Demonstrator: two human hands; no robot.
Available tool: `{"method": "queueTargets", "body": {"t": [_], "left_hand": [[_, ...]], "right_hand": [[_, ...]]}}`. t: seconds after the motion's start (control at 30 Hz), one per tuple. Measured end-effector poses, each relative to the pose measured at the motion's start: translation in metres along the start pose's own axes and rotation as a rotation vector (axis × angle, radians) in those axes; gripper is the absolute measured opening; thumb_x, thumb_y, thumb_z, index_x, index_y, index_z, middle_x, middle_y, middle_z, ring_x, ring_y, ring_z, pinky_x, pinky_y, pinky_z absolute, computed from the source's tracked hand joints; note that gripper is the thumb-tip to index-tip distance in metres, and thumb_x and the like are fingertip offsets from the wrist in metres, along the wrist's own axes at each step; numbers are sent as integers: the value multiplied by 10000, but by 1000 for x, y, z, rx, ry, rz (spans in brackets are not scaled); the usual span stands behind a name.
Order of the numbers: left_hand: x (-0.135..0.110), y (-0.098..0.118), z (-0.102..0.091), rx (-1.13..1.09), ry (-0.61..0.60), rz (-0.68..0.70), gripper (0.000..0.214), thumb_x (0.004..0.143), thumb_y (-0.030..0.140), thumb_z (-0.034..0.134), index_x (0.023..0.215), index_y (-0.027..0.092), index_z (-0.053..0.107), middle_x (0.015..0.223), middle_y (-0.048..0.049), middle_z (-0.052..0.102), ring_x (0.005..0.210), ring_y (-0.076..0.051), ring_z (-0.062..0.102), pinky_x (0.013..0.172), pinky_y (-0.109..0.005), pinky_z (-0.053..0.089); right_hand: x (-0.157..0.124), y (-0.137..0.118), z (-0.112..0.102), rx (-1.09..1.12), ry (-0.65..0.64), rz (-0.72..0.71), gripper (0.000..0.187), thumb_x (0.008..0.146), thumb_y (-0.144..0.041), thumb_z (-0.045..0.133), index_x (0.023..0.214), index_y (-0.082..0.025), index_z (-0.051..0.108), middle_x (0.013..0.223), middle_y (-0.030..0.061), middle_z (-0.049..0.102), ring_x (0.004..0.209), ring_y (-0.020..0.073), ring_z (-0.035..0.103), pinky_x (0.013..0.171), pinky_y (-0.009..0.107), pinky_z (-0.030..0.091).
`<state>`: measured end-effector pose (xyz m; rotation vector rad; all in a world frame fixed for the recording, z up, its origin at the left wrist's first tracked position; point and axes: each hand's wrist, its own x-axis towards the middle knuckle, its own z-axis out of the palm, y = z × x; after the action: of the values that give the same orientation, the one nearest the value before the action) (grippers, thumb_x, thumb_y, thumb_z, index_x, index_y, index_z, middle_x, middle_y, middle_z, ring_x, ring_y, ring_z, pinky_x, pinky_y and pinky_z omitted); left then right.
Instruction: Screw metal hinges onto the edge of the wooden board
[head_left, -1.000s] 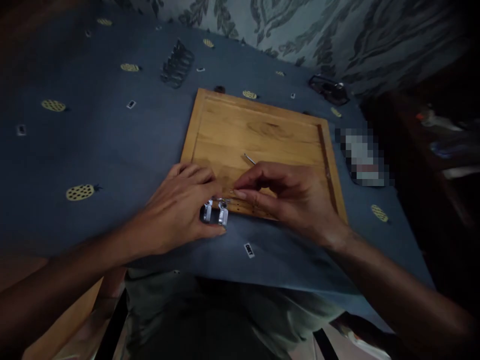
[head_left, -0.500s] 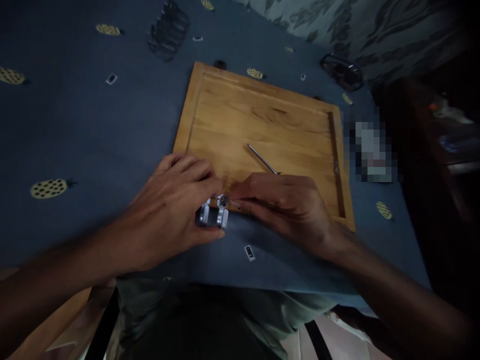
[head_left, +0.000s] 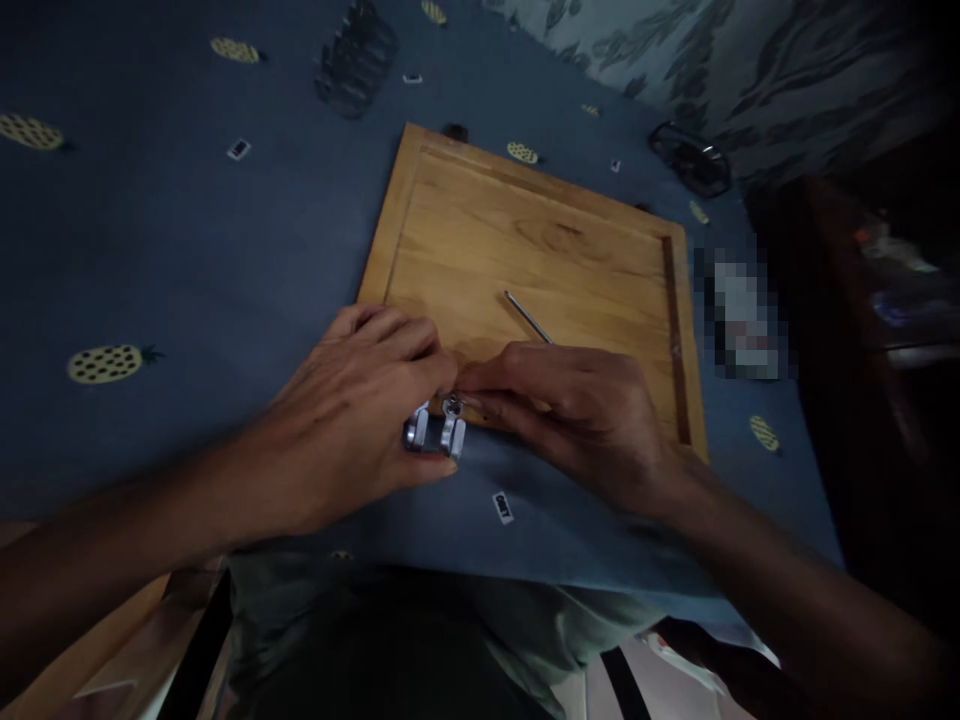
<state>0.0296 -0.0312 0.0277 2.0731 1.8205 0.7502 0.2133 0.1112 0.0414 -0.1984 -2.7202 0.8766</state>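
Note:
My left hand (head_left: 367, 410) is closed around a shiny silver metal fitting (head_left: 454, 435) with two short arms, near the front edge of a wooden board (head_left: 600, 290). The palm and fingers cover the rest of the fitting. My right hand (head_left: 577, 410) pinches thumb and forefinger together right at the top of the fitting; whatever is between the fingertips is too small to make out. A thin metal shaft (head_left: 527, 316), like a screwdriver's, shows beyond the right knuckles, over the board. Its handle end is hidden behind that hand, and I cannot tell whether the hand holds it.
The framed board lies on a blue cloth (head_left: 172, 240) printed with pineapples. A dark ribbed object (head_left: 356, 60) lies at the far left, and a dark rounded object (head_left: 690, 160) at the far right. A pixelated item (head_left: 742, 310) lies right of the board.
The view has shifted slightly, so the board and cloth appear a little farther right. My right fingertips have come closer to the top of the fitting; the left hand keeps its hold.

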Motion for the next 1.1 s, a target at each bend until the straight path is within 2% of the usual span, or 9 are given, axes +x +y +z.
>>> {"method": "queueTargets", "body": {"t": [0.17, 0.33, 0.6, 0.7, 0.83, 0.97, 1.1], "left_hand": [[0, 0, 1, 1, -24, -22, 259, 825, 356, 846, 913, 209, 652, 964, -17, 647, 1020, -262, 605, 1021, -473, 452], [1, 0, 0, -11, -31, -30, 281, 803, 341, 868, 894, 210, 638, 959, -19, 640, 1035, -273, 607, 1042, -481, 446], [1, 0, -1, -1, -38, -21, 226, 851, 322, 822, 902, 197, 641, 985, -25, 639, 1069, -275, 610, 1032, -477, 440], [0, 0, -1, 9, -18, 2, 208, 880, 315, 803, 901, 184, 644, 993, -30, 641, 1063, -273, 613, 1011, -474, 446], [0, -2, 1, -6, 4, 21, 233, 863, 325, 838, 897, 182, 658, 973, -26, 638, 1059, -279, 617, 1010, -492, 449], [0, -3, 3, -18, 1, 14, 258, 829, 309, 869, 924, 187, 663, 998, -26, 650, 1059, -282, 614, 1021, -498, 432], [-1, -3, 3, -30, 3, 2, 289, 804, 350, 889, 912, 205, 664, 994, -14, 656, 1056, -277, 618, 1022, -471, 420]], "right_hand": [[2, 2, 1, -49, -1, -48, 87, 1041, -208, 654, 1023, -254, 726, 814, -10, 743, 649, 146, 689, 657, 299, 578], [4, 0, 3, -99, 10, -95, 82, 1055, -221, 638, 1026, -251, 708, 778, -10, 708, 637, 150, 673, 588, 307, 518], [3, -1, 5, -176, -34, -172, 288, 1077, -187, 511, 853, -268, 671, 706, 17, 660, 633, 177, 607, 568, 353, 448], [2, 2, 7, -171, -39, -166, 292, 1087, -227, 512, 862, -268, 693, 700, 14, 677, 644, 188, 628, 580, 357, 473], [-1, 2, 6, -125, -8, -117, 187, 1073, -284, 598, 955, -285, 743, 780, 15, 748, 676, 194, 685, 627, 355, 556], [-8, 0, 5, -70, 61, -44, 145, 1065, -257, 615, 1073, -274, 759, 803, 10, 757, 683, 181, 724, 620, 327, 578], [-14, 2, 7, -29, 111, -9, 162, 1027, -191, 669, 1118, -288, 763, 943, 6, 810, 772, 181, 769, 688, 327, 619]]}}
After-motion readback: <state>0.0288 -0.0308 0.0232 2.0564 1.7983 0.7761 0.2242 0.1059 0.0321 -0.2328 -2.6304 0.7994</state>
